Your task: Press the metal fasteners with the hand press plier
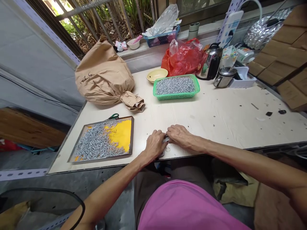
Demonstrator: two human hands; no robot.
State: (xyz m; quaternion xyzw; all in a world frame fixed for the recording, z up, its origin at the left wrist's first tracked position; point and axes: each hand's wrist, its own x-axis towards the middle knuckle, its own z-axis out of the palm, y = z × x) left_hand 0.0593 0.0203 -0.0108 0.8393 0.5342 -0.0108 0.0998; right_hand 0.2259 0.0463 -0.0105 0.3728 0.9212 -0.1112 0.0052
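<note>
Silvery metal pieces (93, 140) lie heaped in a shallow tray (131, 137), leaving part of its yellow bottom bare, on the left of the desk (225, 124). Farther back, a green basket (176, 96) is filled with similar pieces. At the near edge, between the two, the left hand (155, 143) and right hand (178, 134) meet over a small pale piece (166, 139) — mostly covered by fingers, so its exact form is hidden. The left hand seems to pinch it; the right hand's fingers bend in against its far end, though whether they grip or merely press, I cannot tell.

The step looks like close two-handed handling of that one piece, not picking from the tray or the basket, both of which stand apart from the fingers. The next move seems to call for fine fingertip control — one side steadying, the other adjusting — with the piece kept over the desk, since the edge is very near.
</note>
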